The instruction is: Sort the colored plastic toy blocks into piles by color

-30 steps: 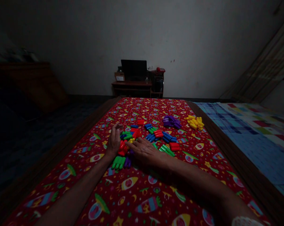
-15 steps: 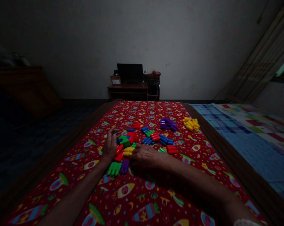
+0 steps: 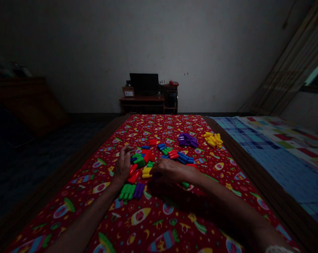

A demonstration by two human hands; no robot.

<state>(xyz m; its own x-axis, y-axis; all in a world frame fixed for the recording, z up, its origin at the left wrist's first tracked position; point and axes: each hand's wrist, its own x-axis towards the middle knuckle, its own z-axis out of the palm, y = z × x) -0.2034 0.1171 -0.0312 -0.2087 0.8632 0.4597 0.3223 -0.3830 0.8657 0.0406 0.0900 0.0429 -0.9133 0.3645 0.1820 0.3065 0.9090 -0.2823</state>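
A pile of small plastic pieces in red, green, blue and yellow (image 3: 148, 156) lies on a red patterned cloth (image 3: 153, 218). My left hand (image 3: 123, 163) rests at the pile's left edge with its fingers stretched out, beside a red piece (image 3: 134, 174). My right hand (image 3: 169, 172) is arched over the pile's near right side. Its fingers are curled down onto a yellow piece (image 3: 146, 171). Green pieces (image 3: 126, 192) and purple pieces (image 3: 138, 190) lie just in front of the hands.
Farther back on the cloth sit a purple heap (image 3: 187, 140) and a yellow heap (image 3: 213, 139). A blue checked mat (image 3: 275, 151) lies to the right. A low desk with a dark screen (image 3: 145, 91) stands by the far wall. The room is dim.
My right hand has drawn slightly right and risen from lying flat to an arch, with the fingers curling. The yellow piece has shifted toward me with it. The left hand has barely moved.
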